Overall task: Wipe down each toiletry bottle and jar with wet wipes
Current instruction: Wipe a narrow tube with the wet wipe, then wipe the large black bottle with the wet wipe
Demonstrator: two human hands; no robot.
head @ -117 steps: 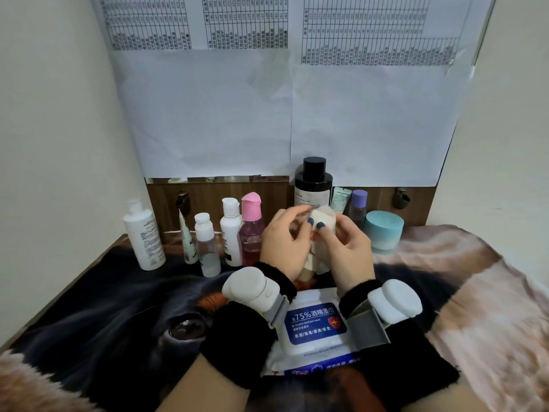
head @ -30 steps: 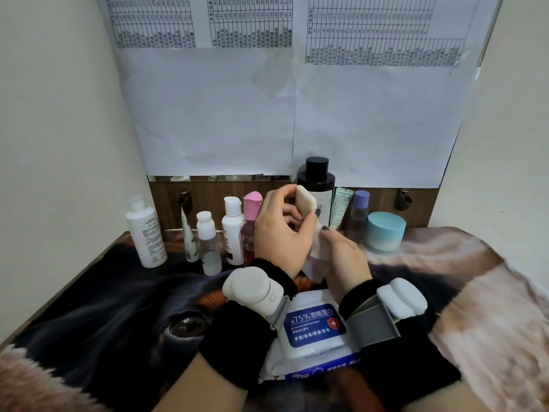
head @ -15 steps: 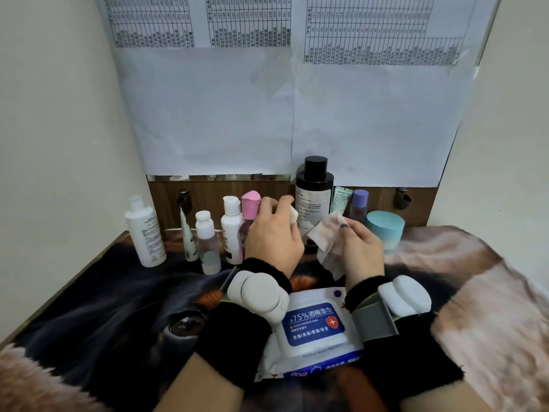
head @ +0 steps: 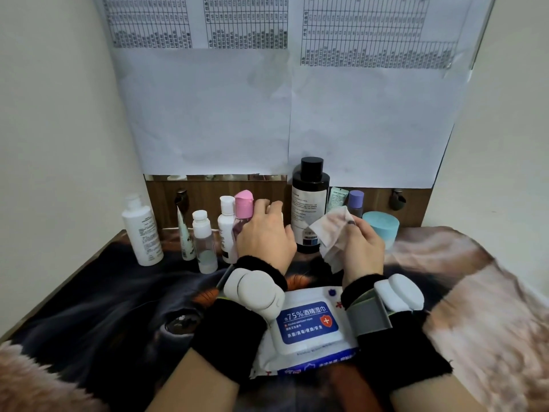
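Note:
My left hand (head: 264, 236) reaches into the row of toiletries, closed over a small cream bottle (head: 281, 216). Only a pale sliver of that bottle shows past my fingers, between the pink-capped bottle (head: 244, 208) and the tall black bottle (head: 309, 200). My right hand (head: 364, 249) is held in front of the black bottle and pinches a crumpled wet wipe (head: 329, 233). The wipes pack (head: 309, 325), white with a blue label, lies shut between my wrists.
Along the back stand a large white bottle (head: 142, 230), a thin tube (head: 185, 236), a small clear bottle (head: 203, 242), a white bottle (head: 226, 224), a green tube (head: 337, 199), a purple-capped bottle (head: 355, 203) and a teal jar (head: 381, 228). Walls close in on both sides.
My left hand has carried the cream bottle down and back into the row beside the pink-capped bottle. My right hand has drawn the wipe away to the right.

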